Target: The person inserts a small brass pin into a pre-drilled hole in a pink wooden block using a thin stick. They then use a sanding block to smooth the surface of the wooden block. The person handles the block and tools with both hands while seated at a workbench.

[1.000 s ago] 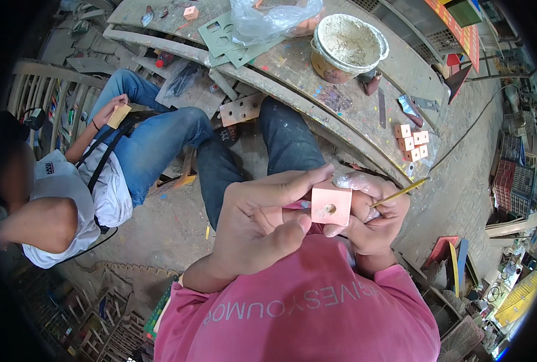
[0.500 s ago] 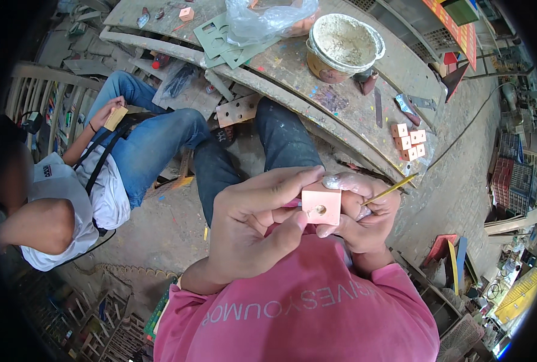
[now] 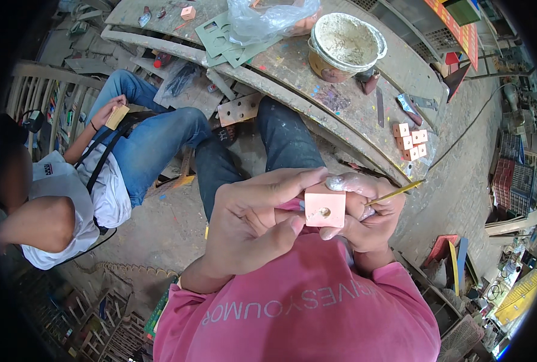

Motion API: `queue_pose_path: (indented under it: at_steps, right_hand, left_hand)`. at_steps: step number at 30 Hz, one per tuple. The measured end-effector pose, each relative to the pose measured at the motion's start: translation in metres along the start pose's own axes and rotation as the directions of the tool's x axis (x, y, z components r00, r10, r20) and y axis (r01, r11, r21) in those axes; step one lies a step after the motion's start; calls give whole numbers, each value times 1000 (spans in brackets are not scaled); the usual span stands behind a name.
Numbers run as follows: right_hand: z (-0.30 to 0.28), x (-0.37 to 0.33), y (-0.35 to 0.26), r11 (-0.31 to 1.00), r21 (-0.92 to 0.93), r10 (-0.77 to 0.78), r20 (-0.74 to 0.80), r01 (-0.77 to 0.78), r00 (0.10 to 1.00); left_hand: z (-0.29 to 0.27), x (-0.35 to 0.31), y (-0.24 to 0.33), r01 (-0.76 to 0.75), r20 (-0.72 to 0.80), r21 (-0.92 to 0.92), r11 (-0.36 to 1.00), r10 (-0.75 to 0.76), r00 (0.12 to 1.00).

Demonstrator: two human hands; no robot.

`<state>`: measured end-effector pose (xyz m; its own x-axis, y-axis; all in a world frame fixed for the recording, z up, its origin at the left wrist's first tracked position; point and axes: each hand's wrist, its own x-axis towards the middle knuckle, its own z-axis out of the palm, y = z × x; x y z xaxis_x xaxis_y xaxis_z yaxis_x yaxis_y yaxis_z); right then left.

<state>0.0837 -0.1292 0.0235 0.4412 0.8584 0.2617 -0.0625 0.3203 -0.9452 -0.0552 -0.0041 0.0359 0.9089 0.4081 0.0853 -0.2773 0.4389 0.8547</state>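
A pink square block (image 3: 324, 209) with a round hole in its face is held up in front of my chest. My right hand (image 3: 365, 208) grips it from the right, thumb below and a finger smeared with white paste on top. A thin yellowish stick (image 3: 395, 193) is also tucked in that hand, pointing up and right. My left hand (image 3: 259, 217) closes about the block's left side, with the index finger along its upper edge. The left thumb tip lies right by the left edge; whether it touches I cannot tell. Pale residue marks the face beside the hole.
A bucket of whitish paste (image 3: 348, 45) stands on the worn workbench (image 3: 292, 72). Several pink blocks (image 3: 408, 142) are grouped at its right end, near a knife (image 3: 408, 108). Green cut-out sheets (image 3: 220, 36) lie under a plastic bag (image 3: 268, 21). Left of me sits a co-worker (image 3: 142, 151).
The left thumb has drawn back from the block's face to its left edge. The block has shifted slightly right and down, and pale residue shows more at the hole.
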Motion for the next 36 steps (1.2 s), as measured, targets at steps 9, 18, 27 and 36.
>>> queue_pose_path:
  at_steps: [9, 18, 27, 36]
  right_hand:
    - [0, 5, 1, 998, -52, -37, 29, 38, 999]
    - [-1, 9, 1, 990, -115, -72, 49, 77, 996]
    - [-1, 6, 4, 993, -105, -56, 42, 60, 998]
    - [1, 1, 1, 996, -85, 21, -3, -21, 1000]
  left_hand:
    - [2, 1, -2, 43, -66, -3, 999, -44, 997]
    - [5, 4, -2, 69, -111, -39, 997, -72, 991]
    - [6, -1, 1, 218, -166, -184, 958, -249, 954]
    - [2, -5, -5, 141, -97, -251, 958, -170, 981]
